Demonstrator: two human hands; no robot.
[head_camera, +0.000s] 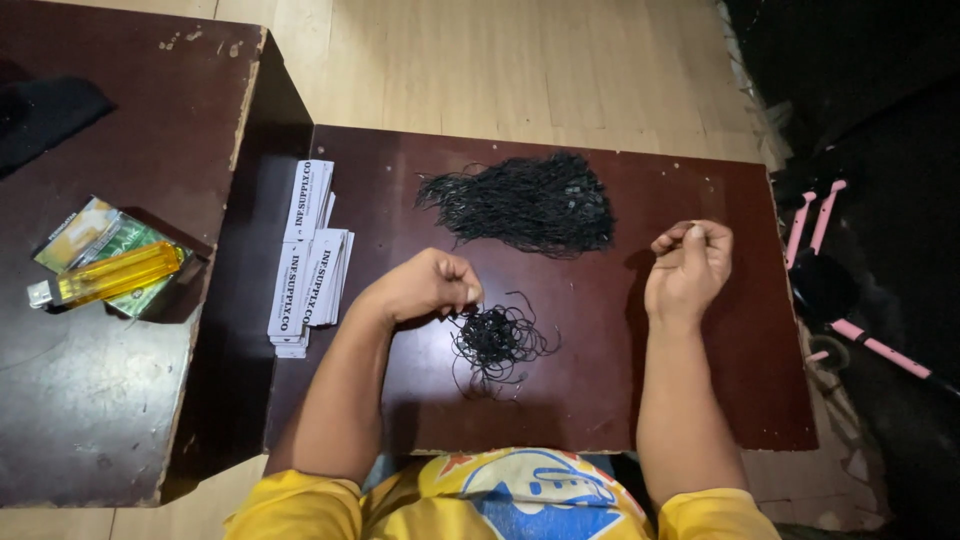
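1. Step in hand: by the look of it, pulling single black strings out of a tangle. The left hand (428, 285) is closed in a fist, fingertips pinched at the edge of the small bundle (497, 340) — just right of and below the grip, touching it.
2. The right hand (690, 265) is held up well to the right, thumb and fingers pressed together; whether a strand sits in that pinch is too fine to tell.
3. The large pile (525, 203) lies beyond both hands, between them.
4. A next move would call for a steady, light draw — loops snag easily.
5. White tags (305, 255) lie left of the left hand on the table (700, 400).
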